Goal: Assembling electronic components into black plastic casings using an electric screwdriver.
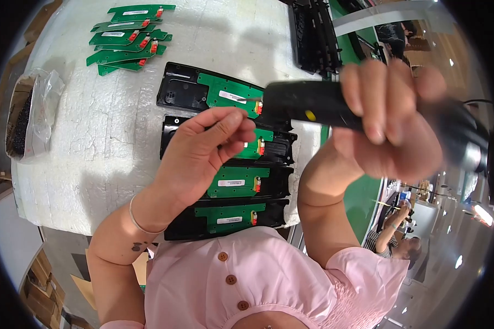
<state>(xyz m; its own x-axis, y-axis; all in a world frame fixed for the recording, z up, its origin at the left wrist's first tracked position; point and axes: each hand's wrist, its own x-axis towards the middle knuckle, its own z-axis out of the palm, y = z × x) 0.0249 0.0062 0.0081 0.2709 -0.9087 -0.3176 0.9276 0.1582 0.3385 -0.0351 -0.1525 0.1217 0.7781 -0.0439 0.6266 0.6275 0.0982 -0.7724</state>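
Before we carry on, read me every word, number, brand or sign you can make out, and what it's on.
None can be read.
White labels on the green boards in the black casings: print too small to read; one is mostly hidden.
White labels on the loose green boards at upper left: too small to read.
Yellow mark on the black handheld tool: blurred, no lettering legible.

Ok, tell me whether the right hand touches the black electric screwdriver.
Touching: the head view shows the right hand curled around the black electric screwdriver.
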